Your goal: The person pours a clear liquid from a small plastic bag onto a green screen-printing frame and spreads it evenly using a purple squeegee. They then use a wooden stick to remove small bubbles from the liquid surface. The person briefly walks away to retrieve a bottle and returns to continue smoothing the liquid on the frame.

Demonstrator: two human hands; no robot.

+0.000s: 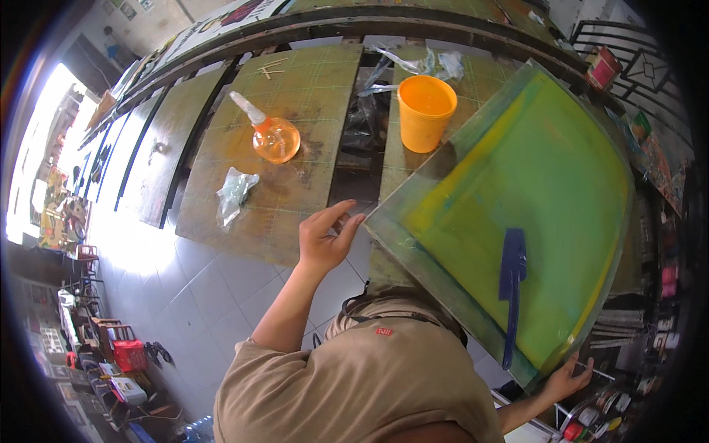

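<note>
A large screen-printing frame point(532, 184) with green and yellow mesh lies tilted at an angle on the right. On its mesh rests a dark blue long-handled brush or scraper point(512, 273). My left hand point(326, 235) is at the frame's left corner, fingers bent and thumb apart from them, thumb tip close to the corner; I cannot tell if it touches. At the near right corner is my right hand point(565, 380), fingers stretched out beside the edge. Neither hand shows anything held. Beyond the frame stands an orange plastic cup point(427, 111).
Worn board tables point(310, 81) with gaps between them hold a spray bottle of orange liquid point(277, 140), a crumpled plastic piece point(236, 193) and thin sticks point(273, 68). Clear plastic point(447, 65) lies behind the cup. Jars point(609, 406) crowd the lower right; a red basket point(129, 355) is left.
</note>
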